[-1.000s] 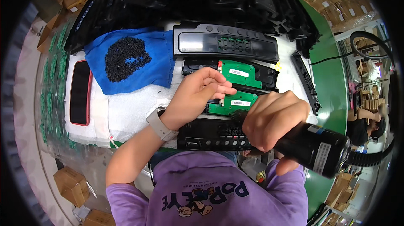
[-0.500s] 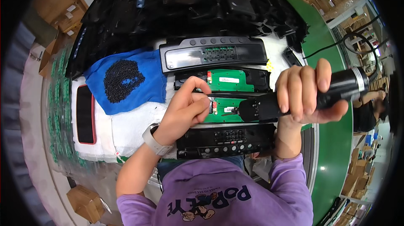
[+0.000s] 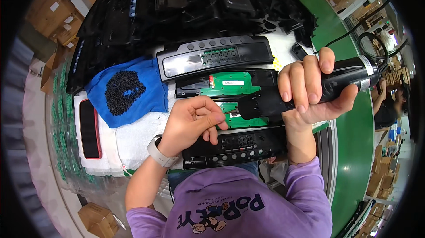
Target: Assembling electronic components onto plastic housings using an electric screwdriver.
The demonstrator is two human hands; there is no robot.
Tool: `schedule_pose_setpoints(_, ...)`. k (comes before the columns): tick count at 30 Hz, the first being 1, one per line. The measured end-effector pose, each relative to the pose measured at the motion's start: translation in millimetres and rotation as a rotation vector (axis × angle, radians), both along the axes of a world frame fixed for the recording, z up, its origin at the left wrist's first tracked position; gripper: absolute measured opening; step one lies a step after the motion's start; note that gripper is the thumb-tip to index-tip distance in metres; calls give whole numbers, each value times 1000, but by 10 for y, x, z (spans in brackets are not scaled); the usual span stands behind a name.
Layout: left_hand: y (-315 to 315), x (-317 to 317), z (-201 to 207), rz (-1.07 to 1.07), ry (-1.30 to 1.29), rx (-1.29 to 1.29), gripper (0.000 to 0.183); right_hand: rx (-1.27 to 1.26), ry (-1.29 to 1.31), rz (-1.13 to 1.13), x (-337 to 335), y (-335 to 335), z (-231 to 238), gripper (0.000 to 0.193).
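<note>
Screwdriver (image 3: 343, 76) w/ wht lbls (image 3: 365, 84) over grn PCB (image 3: 243, 123).

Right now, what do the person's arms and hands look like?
Both the left hand and the right hand are bare, with no gloves. A pale, wide wristband goes around the left wrist, and none shows on the right. The purple sleeves stop near the elbows, so the forearms are uncovered.

Black screwdriver (image 3: 264, 104) in right hand (image 3: 315, 86), bit (image 3: 232, 112) beside left hand (image 3: 191, 123), over a green circuit board (image 3: 249, 122)
</note>
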State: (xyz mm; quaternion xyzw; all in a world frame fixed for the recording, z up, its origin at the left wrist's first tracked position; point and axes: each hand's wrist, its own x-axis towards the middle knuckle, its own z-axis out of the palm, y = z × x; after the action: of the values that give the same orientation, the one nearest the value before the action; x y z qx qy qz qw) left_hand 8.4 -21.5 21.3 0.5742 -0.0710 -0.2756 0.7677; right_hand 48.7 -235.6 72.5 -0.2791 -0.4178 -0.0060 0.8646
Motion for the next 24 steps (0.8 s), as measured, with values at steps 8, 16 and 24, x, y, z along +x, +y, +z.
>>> schedule_pose_setpoints(8,-11,0,25,-24,-20,29,10,6,54,-53,-63,29,-1,54)
schedule_pose_setpoints(16,-10,-35,15,-13,-2,-20,13,73,258,-122,-78,59,-26,53)
schedule_pose_setpoints(24,-26,-29,-11,114,30,-36,15,95,227,-263,-137,155,-16,53)
